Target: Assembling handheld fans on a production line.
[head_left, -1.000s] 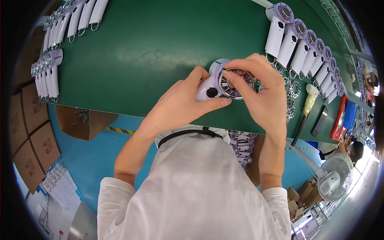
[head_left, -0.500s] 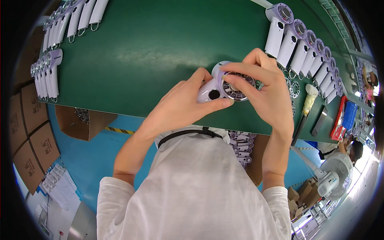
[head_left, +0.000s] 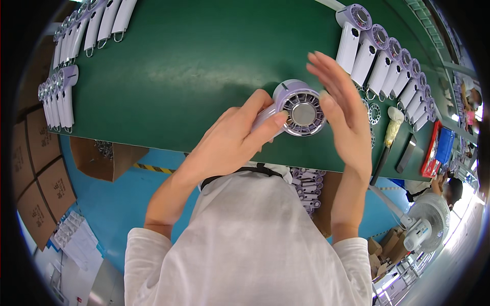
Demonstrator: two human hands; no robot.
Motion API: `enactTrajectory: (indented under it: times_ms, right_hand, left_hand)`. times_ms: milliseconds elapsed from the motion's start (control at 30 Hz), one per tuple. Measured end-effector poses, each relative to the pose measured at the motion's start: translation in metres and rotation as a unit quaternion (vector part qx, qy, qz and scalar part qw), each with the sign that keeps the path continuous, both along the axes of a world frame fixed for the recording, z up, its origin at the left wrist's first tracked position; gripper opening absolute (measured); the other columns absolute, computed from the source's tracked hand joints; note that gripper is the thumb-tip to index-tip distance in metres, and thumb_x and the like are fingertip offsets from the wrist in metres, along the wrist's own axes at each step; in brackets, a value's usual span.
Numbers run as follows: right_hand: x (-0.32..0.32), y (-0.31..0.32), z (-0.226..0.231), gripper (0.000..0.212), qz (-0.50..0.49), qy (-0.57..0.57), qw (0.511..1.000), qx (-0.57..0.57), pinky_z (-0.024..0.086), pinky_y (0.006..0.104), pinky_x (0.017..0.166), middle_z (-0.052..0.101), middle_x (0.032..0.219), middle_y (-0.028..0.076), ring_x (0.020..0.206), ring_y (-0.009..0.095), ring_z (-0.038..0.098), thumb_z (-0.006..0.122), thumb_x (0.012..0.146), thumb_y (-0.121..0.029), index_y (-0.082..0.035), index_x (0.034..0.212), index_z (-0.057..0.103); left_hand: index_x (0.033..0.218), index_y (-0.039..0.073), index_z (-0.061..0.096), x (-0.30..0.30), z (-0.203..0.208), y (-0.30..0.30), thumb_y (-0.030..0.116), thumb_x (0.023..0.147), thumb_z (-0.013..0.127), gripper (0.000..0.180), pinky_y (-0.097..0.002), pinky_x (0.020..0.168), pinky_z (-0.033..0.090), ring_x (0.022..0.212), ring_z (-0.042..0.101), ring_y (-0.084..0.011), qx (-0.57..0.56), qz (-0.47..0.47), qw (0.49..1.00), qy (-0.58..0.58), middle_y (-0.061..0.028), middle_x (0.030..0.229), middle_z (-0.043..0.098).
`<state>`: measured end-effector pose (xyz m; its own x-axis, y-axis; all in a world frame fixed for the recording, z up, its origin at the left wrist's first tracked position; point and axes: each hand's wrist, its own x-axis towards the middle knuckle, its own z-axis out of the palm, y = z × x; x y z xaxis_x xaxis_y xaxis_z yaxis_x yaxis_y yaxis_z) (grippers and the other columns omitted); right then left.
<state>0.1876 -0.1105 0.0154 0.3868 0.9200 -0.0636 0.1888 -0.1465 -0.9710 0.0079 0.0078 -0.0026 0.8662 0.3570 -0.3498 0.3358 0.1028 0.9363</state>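
A small lilac-and-white handheld fan (head_left: 303, 115) is gripped at its handle by my left hand (head_left: 232, 133), thumb across the neck. The fan's round head, with a silver disc in a ring of dark slots, faces up toward me. Beside the head's right edge, my right hand (head_left: 344, 109) is lifted with its fingers stretched out and the thumb apart from them. It holds nothing; whether the thumb tip brushes the fan's rim I cannot tell. Most of the handle is hidden behind my left fingers.
Rows of similar fans lie on the green table (head_left: 194, 61), at the far right and far left. Loose slotted rings (head_left: 374, 113), a yellow-wrapped tool (head_left: 393, 133), a dark flat tool (head_left: 406, 154) and a red tray (head_left: 433, 150) lie to the right. Cardboard boxes (head_left: 109, 162) stand below.
My right hand has let go of the fan's head and opened, moving slightly up and right. My left hand has turned the fan, and its front now shows.
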Motion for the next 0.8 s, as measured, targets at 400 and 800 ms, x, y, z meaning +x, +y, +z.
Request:
enactTrajectory:
  times_ms: [400, 800]
  right_hand:
    - [0.002, -0.051, -0.022, 0.071, 0.016, 0.140, 0.987, -0.073, 0.042, 0.0367, 0.109, 0.051, 0.141, 0.011, 0.129, 0.021, 0.051, 0.076, 0.085, -0.007, -0.005, 0.147, 0.042]
    - [0.077, -0.216, -0.084, 0.026, -0.455, -0.500, 0.683, -0.276, 0.044, 0.0410, 0.085, 0.057, 0.102, 0.012, 0.093, 0.030, 0.054, 0.071, 0.091, -0.019, -0.001, 0.109, 0.063]
  left_hand:
    - [0.112, 0.001, 0.050, 0.012, -0.013, -0.013, 0.035, 0.103, 0.049, 0.036, -0.0335, 0.062, 0.050, 0.065, 0.063, -0.0187, 0.010, -0.061, 0.997, 0.038, -0.0115, 0.080, 0.066]
    - [0.106, 0.000, 0.055, 0.028, -0.028, -0.002, 0.035, 0.101, 0.057, 0.035, -0.0276, 0.055, 0.047, 0.059, 0.058, -0.0117, -0.017, 0.008, 0.995, 0.097, -0.0069, 0.076, 0.064]
